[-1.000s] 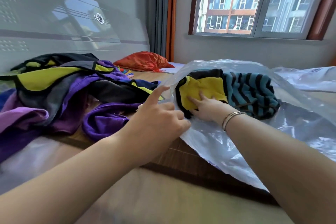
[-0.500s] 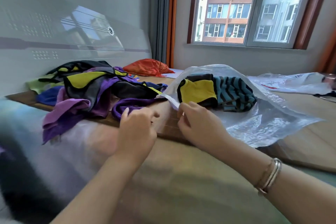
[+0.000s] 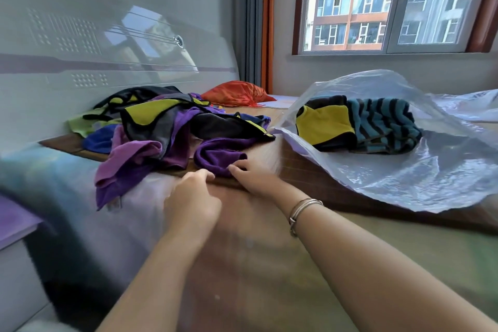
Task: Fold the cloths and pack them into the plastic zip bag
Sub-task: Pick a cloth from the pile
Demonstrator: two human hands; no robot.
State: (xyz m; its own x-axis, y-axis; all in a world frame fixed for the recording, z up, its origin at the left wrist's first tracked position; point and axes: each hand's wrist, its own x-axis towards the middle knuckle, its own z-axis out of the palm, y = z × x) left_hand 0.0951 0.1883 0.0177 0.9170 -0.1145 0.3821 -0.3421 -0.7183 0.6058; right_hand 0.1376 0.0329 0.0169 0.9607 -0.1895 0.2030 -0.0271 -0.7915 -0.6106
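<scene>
A clear plastic zip bag lies on the right of the wooden surface, its mouth facing left. Inside it are a folded yellow-and-black cloth and a blue-and-black striped cloth. A loose pile of cloths in purple, yellow, black and grey lies at the left. A dark purple cloth sticks out at the pile's near edge. My right hand pinches the near edge of this cloth. My left hand is loosely curled just short of the same edge and holds nothing.
An orange cloth bundle lies at the back by the curtain. A second plastic sheet lies at the far right. A glossy headboard stands behind the pile. The wooden surface shows between pile and bag.
Both hands let go of the bag's mouth and moved left to the pile. My right hand, inside the bag a second ago, now holds the dark purple cloth.
</scene>
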